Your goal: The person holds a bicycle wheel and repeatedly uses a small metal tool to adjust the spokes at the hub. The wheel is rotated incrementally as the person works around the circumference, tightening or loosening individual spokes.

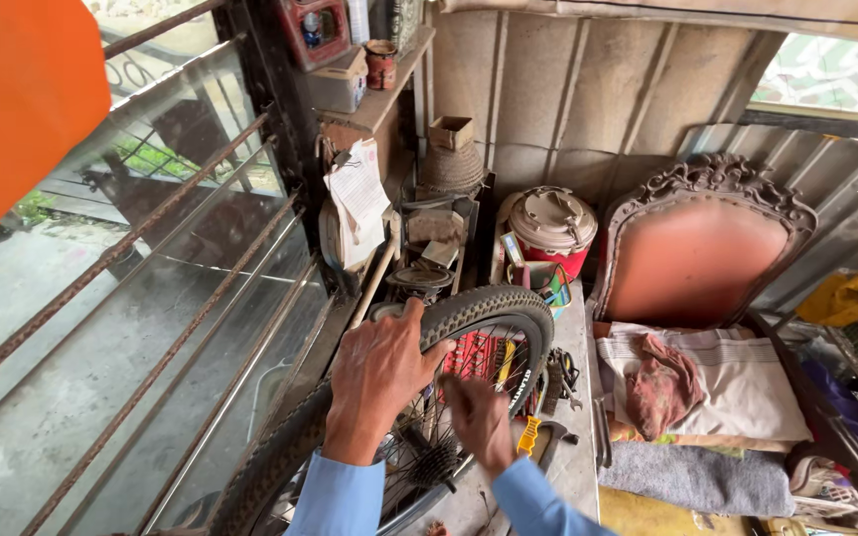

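Two hands work the bicycle wheel (489,328): your left hand (374,382) clamps over its tyre (479,303), your right hand (479,422) pinches among the spokes (424,437).

A bicycle wheel (449,397) stands at lower centre of the frame, leaning beside the barred window (131,298) that fills the left half. The left hand (374,382) lies on the tyre's top; the right hand (479,422) is just right of it, in front of the spokes. Behind the wheel, a lidded jug (551,228) sits on the workbench (573,457). Right of the bench stands a carved chair (702,248), with folded cloth (717,382) on its seat. A shelf (379,94) runs across the upper centre.
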`<act>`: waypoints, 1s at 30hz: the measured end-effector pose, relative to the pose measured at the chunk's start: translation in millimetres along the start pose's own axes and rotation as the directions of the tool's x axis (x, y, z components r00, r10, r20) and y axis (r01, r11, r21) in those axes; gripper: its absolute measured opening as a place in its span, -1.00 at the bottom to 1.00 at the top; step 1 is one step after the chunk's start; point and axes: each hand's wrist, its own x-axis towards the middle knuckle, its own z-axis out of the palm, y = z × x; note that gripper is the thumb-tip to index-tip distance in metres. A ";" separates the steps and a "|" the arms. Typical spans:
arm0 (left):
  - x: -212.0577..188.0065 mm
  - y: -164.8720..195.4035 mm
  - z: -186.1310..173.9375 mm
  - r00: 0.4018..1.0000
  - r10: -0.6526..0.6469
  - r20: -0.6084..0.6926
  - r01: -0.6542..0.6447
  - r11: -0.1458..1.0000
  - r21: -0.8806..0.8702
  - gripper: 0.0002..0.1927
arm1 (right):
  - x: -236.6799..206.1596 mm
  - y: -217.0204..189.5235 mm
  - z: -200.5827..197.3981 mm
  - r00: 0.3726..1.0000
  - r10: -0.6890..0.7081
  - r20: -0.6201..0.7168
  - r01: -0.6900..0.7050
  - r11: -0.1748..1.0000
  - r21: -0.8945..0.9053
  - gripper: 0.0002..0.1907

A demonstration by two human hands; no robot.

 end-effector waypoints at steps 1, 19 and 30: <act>1.3 0.3 0.7 0.999 -0.014 0.035 0.014 1.000 -0.012 -0.46 | 16.1 7.8 -5.8 1.000 0.022 0.004 -0.022 0.999 -0.024 -0.83; 8.1 -6.0 -1.4 1.000 -0.023 -0.010 0.023 1.000 0.007 -0.40 | 50.9 38.0 -10.4 0.938 0.314 0.148 -0.344 0.897 0.276 -0.79; 11.2 -0.8 -14.0 0.990 -0.090 0.108 0.088 0.996 0.021 -0.46 | -10.8 28.3 11.1 0.960 0.153 0.233 -0.191 0.971 0.146 -0.81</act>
